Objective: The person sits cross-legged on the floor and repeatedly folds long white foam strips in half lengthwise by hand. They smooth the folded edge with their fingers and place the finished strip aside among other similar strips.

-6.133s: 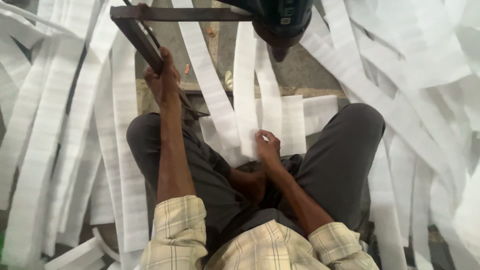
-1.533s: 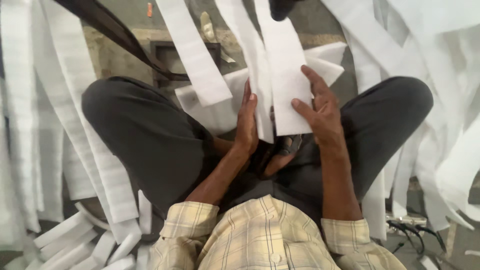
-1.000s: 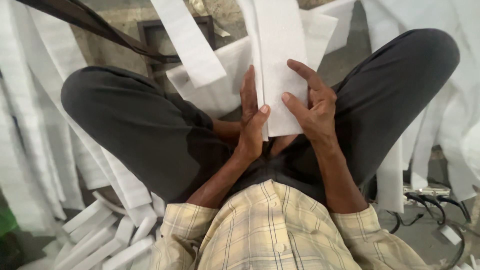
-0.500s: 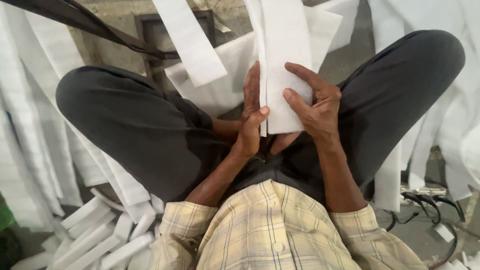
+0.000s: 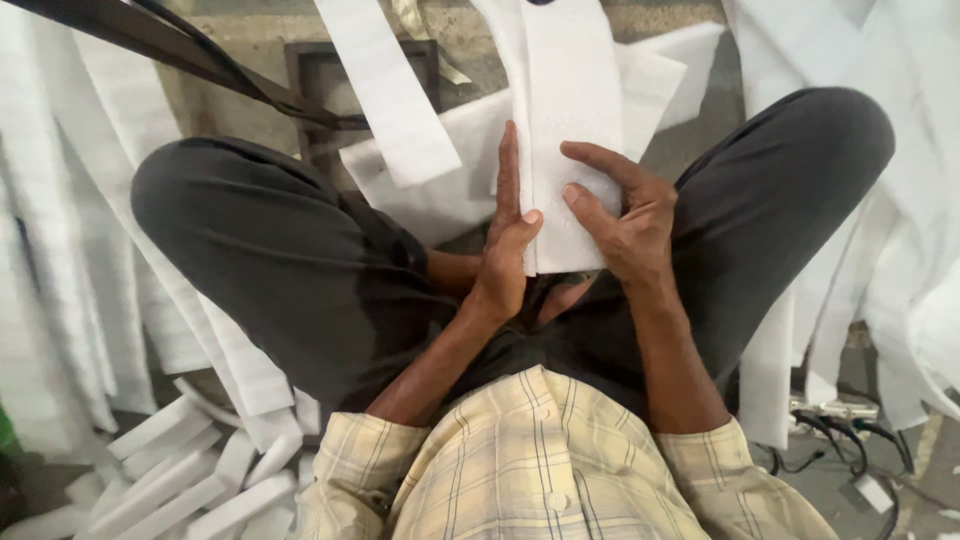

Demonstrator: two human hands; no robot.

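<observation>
- Head view: left hand (image 5: 505, 255) flat along the left edge of a white foam strip (image 5: 570, 130), thumb pressed onto its face; right hand (image 5: 625, 225) clamped on the same strip from the right, fingers curled over it.
- Strip hanging down from above, lower end between the crossed knees in dark grey trousers (image 5: 270, 260).
- More white foam sheets (image 5: 440, 190) lying behind, a loose strip (image 5: 385, 90) across them.
- Dark metal frame (image 5: 330, 75) partly hidden.
- Folded foam pieces (image 5: 190, 470) piled lower left; black cables (image 5: 840, 435) on grey concrete floor (image 5: 240, 50).
</observation>
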